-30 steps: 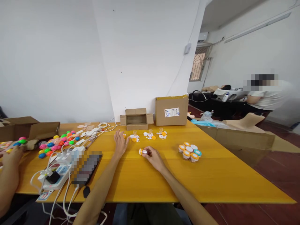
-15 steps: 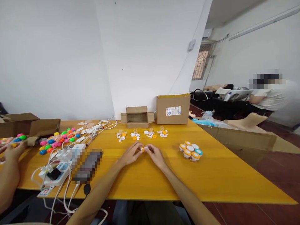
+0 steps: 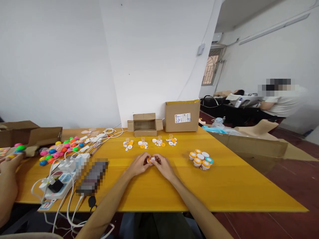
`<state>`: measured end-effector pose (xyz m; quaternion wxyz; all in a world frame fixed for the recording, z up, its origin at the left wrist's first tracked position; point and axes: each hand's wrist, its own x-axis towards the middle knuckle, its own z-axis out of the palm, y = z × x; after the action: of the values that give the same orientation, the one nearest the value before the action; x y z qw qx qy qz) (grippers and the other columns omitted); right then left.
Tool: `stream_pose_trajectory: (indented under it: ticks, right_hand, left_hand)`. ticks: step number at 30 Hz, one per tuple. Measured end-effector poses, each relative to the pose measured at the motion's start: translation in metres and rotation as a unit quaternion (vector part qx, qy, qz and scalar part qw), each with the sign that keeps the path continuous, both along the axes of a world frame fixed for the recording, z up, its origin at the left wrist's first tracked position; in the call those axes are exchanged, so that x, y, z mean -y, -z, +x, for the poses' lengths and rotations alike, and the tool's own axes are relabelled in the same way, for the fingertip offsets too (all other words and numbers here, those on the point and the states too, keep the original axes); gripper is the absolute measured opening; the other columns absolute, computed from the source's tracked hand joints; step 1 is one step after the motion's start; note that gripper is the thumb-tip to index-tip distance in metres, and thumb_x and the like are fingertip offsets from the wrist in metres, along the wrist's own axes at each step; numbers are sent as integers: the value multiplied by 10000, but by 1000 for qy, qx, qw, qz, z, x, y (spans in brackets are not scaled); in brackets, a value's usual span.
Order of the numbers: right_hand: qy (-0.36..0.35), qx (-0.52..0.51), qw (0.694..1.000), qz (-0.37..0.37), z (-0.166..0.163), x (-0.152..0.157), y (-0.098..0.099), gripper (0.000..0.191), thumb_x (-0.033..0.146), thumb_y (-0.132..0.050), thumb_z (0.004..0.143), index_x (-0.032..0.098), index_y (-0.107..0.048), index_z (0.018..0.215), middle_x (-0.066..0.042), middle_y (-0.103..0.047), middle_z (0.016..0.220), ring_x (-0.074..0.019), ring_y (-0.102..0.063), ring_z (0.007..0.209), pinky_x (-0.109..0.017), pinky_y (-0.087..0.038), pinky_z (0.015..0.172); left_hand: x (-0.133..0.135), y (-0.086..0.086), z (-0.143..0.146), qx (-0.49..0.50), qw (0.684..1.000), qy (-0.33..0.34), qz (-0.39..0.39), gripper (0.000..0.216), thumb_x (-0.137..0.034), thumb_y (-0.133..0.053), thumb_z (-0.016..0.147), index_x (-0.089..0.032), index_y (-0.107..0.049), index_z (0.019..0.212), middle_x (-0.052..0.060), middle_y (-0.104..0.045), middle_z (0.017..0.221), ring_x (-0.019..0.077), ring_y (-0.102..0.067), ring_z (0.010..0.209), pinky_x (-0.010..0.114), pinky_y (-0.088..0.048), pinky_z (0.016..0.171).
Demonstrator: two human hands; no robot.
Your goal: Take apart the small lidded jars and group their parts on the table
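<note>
Both my hands meet at the middle of the yellow table (image 3: 224, 189). My left hand (image 3: 138, 165) and my right hand (image 3: 161, 165) pinch a small clear jar with an orange lid (image 3: 151, 160) between their fingertips, just above the tabletop. Several more small jars (image 3: 201, 159) with orange, white and teal lids stand clustered to the right of my right hand. Beyond my hands lie small heaps of white and orange discs (image 3: 150, 143) in a row.
Two cardboard boxes (image 3: 182, 116) stand at the table's far edge. A power strip with white cables (image 3: 59, 181) and coloured balls (image 3: 58, 152) lie at the left, where another person's hand (image 3: 8, 164) rests. A person sits at the far right.
My left hand came back from the discs at the far side and joined my right hand on the small jar. The jar sits a little nearer the middle, held by both hands.
</note>
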<state>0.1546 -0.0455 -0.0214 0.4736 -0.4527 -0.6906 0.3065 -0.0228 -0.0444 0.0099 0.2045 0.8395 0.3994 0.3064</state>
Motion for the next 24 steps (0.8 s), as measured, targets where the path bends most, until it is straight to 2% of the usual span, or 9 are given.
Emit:
stream_pose_trajectory:
  ticks: [6, 12, 16, 19, 22, 24]
  right_hand:
    - [22, 47, 998, 46, -2, 2, -2, 179, 242, -600, 813, 240, -683, 972, -47, -739, 946, -216, -684, 845, -337, -527, 792]
    - [-9, 48, 995, 88, -2, 5, -6, 242, 179, -578, 818, 253, -696, 1015, -45, -722, 969, -214, -665, 889, -341, -524, 827]
    - [-25, 22, 995, 90, -3, 5, -4, 299, 162, -570, 802, 262, -678, 1062, -37, -711, 1013, -208, -655, 945, -345, -515, 871]
    - [17, 4, 998, 66, -6, 3, -2, 335, 208, -622, 775, 247, -648, 1107, -46, -707, 1049, -207, -659, 936, -350, -516, 871]
    - [60, 14, 997, 47, -7, 2, -3, 209, 288, -646, 784, 229, -663, 984, -41, -709, 941, -202, -657, 839, -335, -522, 797]
    - [61, 26, 997, 43, -6, 3, -5, 117, 315, -630, 805, 224, -661, 872, -31, -698, 853, -196, -646, 785, -321, -516, 753]
  left_hand:
    - [-3, 0, 0, 39, 999, 8, -26, 141, -332, -609, 840, -207, -591, 904, -11, -612, 780, 153, -540, 703, 267, -432, 688]
    - [-4, 1, -1, 63, 997, 8, -52, 187, -373, -624, 832, -195, -604, 887, -24, -587, 718, 131, -497, 636, 243, -407, 610]
    - [-5, 2, -1, 72, 996, 10, -56, 256, -434, -636, 830, -187, -624, 897, -24, -590, 696, 128, -502, 629, 242, -416, 608]
    - [-5, 2, -1, 76, 995, 8, -57, 286, -457, -638, 828, -183, -641, 910, -19, -605, 692, 129, -513, 631, 241, -425, 609]
    - [-6, 3, -1, 79, 995, 6, -66, 287, -453, -641, 818, -182, -643, 909, -10, -628, 723, 130, -521, 638, 239, -430, 606]
    - [-7, 4, -1, 81, 994, 6, -74, 280, -442, -648, 804, -182, -639, 908, -5, -636, 746, 131, -526, 649, 238, -431, 607]
